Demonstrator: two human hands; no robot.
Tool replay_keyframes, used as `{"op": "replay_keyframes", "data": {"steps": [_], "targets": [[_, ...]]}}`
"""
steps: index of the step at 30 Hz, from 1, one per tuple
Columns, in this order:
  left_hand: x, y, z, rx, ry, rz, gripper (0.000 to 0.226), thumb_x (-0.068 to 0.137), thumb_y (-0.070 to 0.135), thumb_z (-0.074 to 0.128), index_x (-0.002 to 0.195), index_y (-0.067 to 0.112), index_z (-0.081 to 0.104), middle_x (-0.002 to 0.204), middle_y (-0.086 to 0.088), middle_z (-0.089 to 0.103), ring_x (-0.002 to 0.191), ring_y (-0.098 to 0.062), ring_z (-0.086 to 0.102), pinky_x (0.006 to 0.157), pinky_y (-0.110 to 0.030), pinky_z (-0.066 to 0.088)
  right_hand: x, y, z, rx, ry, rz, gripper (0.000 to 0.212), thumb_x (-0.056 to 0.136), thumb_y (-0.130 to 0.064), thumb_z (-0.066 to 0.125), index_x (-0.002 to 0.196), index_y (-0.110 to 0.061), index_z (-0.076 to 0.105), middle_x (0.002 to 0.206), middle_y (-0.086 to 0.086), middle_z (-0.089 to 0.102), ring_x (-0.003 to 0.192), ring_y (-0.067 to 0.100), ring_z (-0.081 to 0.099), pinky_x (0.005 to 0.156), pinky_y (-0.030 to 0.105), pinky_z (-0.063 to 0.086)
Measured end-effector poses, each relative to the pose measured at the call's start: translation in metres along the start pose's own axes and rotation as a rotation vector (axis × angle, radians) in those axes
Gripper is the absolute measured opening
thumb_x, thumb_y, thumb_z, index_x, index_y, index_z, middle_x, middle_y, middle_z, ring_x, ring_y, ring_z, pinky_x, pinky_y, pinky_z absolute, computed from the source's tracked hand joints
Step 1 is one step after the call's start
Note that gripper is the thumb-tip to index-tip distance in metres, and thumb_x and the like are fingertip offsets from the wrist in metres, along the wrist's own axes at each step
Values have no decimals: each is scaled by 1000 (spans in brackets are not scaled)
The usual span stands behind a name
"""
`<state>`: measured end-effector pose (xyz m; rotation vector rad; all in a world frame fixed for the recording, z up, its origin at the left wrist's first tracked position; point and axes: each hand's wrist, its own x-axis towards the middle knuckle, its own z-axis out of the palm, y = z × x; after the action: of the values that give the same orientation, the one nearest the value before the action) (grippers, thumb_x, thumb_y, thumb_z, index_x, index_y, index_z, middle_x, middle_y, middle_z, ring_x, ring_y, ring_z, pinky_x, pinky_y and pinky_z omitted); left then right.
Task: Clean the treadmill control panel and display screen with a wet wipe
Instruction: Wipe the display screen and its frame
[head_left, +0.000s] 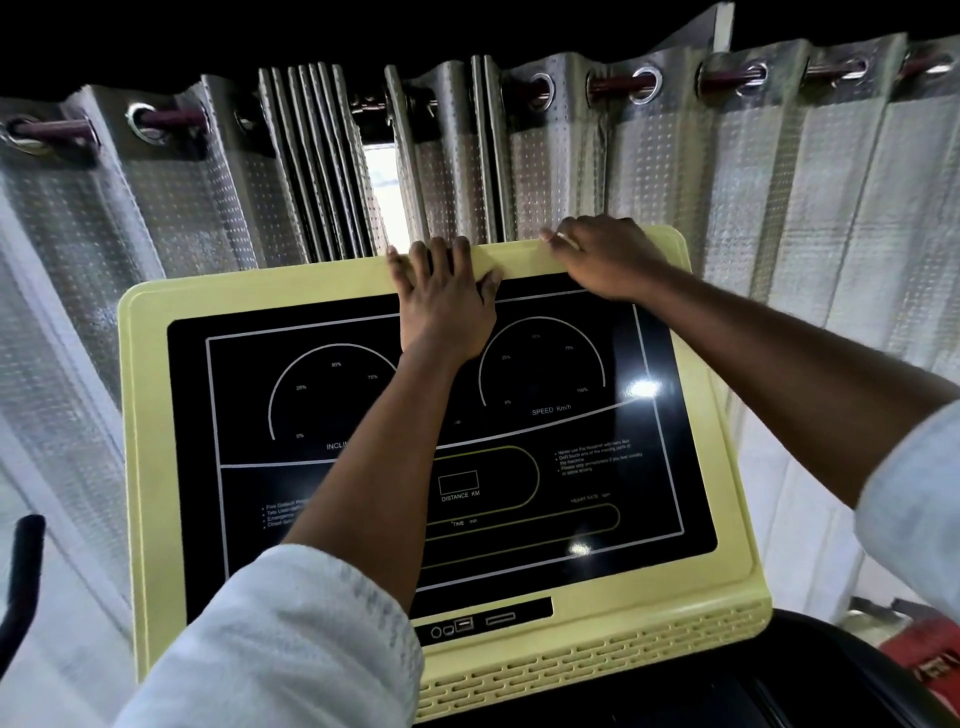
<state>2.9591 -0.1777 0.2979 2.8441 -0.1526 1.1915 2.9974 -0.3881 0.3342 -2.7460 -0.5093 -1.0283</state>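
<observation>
Sleeve (270, 639), left hand (444, 301), right hand (602, 257), panel top (519, 260)

**Both hands on the panel's top edge**

The left hand (444, 296) lies flat, fingers spread over the yellow frame (150, 467) above the black display screen (519, 415). The right hand (602, 254) presses the same top edge just beside it. Grey curtains (779, 208) hang behind. No wipe can be made out.

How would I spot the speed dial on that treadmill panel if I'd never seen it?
Find the yellow console in front of the curtains, then its black screen. Two white arcs sit on the screen's upper half; the speed dial is the right one, between the two hands, labelled SPEED Km/h, while the left arc reads INCLI.
</observation>
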Motion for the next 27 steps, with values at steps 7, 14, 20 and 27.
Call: {"op": "replay_keyframes", "data": {"steps": [7, 14, 20, 27], "targets": [[1, 0, 2, -7, 7, -11, 64, 101, 53, 25, 149, 11, 27, 149, -15, 32, 145, -36, 18, 120, -58, -5, -1, 20, -8, -87, -78, 114, 74, 103, -61, 11, 125, -12, 62, 118, 23, 67, 118, 37, 60, 108, 48, 35], [2, -1, 4, 1, 13, -11, 64, 101, 54, 24, 149, 12, 28, 147, -15, 34, 144, -35, 19, 120, -58, -4, -1, 33, -30, -97, -212, 264, 88, 101, -67, 5, 129, -5, 62, 135, 30, 57, 125, 41, 56, 104, 45, 43], [1, 1, 6, 17, 20, -17, 64, 101, 55, 22, 150, 12, 26, 150, -15, 32, 145, -35, 18, 120, -58, -4, -2, 45, -31, 17, -202, 276, 83, 104, -63, 9, 126, -5, 64, 134, 33, 56, 124, 43, 55, 103, 43, 43], [0, 2, 3, 6, 16, -22, 63, 102, 53, 23, 150, 13, 25, 149, -17, 29, 145, -34, 15, 120, -57, -8, 3, 22, -23, -3, -200, 203, 89, 104, -60, 1, 122, -1, 65, 126, 31, 62, 120, 39, 58, 105, 43, 38]]}}
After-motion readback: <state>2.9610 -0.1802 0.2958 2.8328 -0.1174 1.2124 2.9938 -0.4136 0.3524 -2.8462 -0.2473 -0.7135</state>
